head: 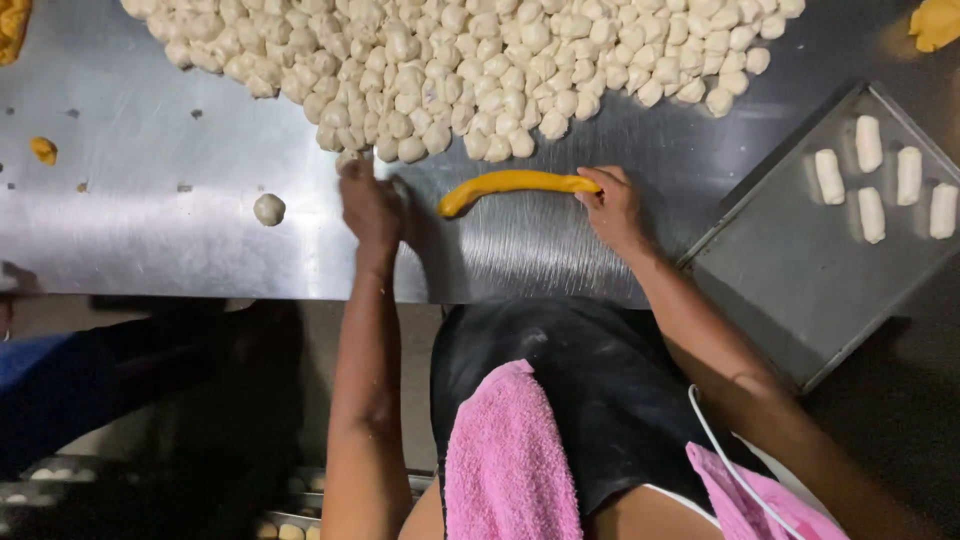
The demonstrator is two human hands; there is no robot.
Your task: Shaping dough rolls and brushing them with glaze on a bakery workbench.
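The yellow dough rope (510, 184) lies between the hands — right hand (612, 205) pinching its end, left hand (368, 205) apart at the dough-ball pile (450, 70), its grip unclear.

A single head-worn camera looks almost straight down from above the person's chest onto the steel desk (150, 240). It sits near, so both forearms, the dark apron (590, 390) and the desk's near edge fill the lower frame.
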